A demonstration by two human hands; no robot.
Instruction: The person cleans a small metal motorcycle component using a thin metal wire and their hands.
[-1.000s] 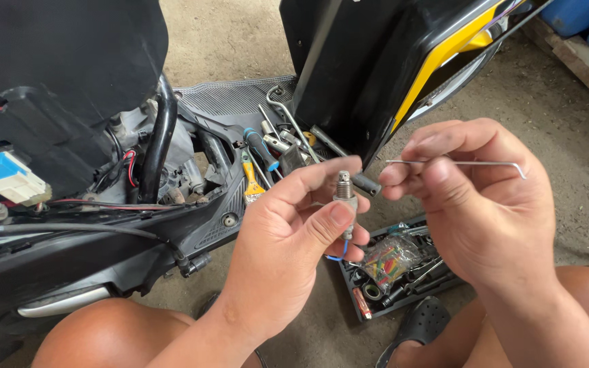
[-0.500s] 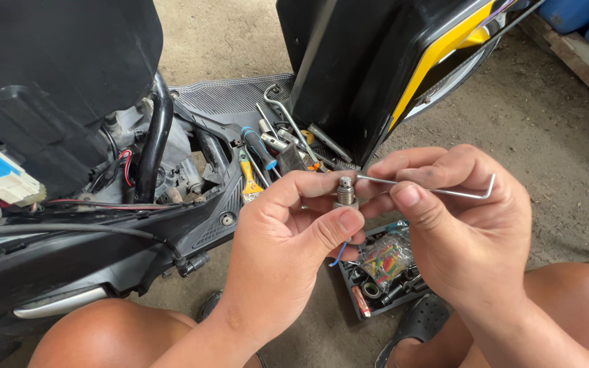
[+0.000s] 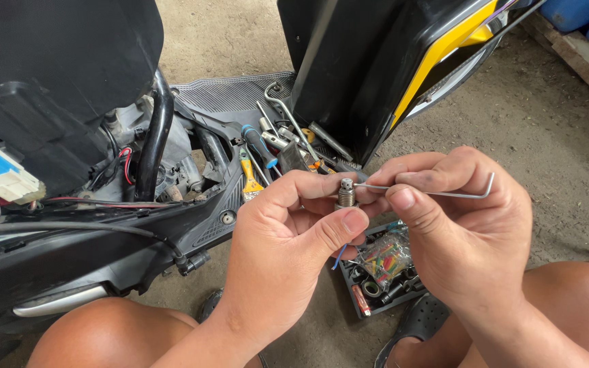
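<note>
In the middle of the frame the left hand (image 3: 288,249) pinches a small metal spark plug (image 3: 346,194) between thumb and forefinger, holding it upright with its threaded tip up. The right hand (image 3: 461,235) grips a thin bent metal wire (image 3: 438,193) between thumb and fingers, the wire lying level with its left end touching the plug's top and its hooked end sticking out at the right. Half a second ago the wire's tip sat at about the same spot; a second ago it was held well apart, off to the right, and the hands have since closed together. Just below the hands, a small open tray of bits and sockets (image 3: 383,269) lies on the dirt floor. In the upper middle, screwdrivers and wrenches (image 3: 274,146) rest on the scooter's footboard (image 3: 230,95). The scooter's black body (image 3: 56,88) fills the left side, unchanged.
</note>
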